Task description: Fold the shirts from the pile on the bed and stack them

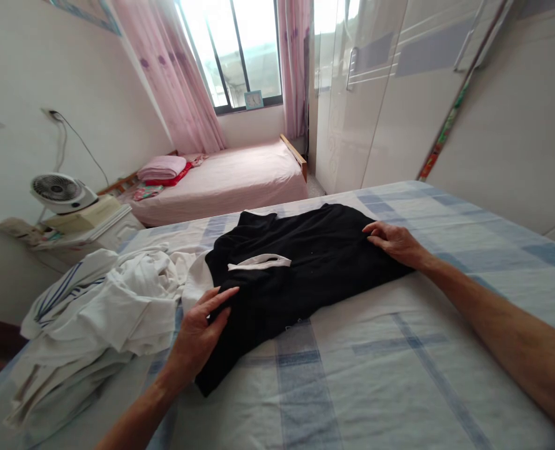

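Observation:
A black shirt (319, 250) lies spread on the bed, with a white band (259, 262) that looks like a collar on its left part. My left hand (200, 325) rests on the shirt's near left part, index finger and thumb stretched out and apart on the cloth. At the right end, my right hand (392, 242) pinches the shirt's edge between thumb and fingers. A heap of white clothes (137, 300) lies to the left of my left hand, close against the shirt.
A blue-and-white checked sheet (362, 375) covers the bed. Beyond it stands a second bed (240, 178) with pink bedding, below a window. A fan (62, 192) sits on a bedside cabinet at the left. White wardrobe doors (375, 106) line the right side.

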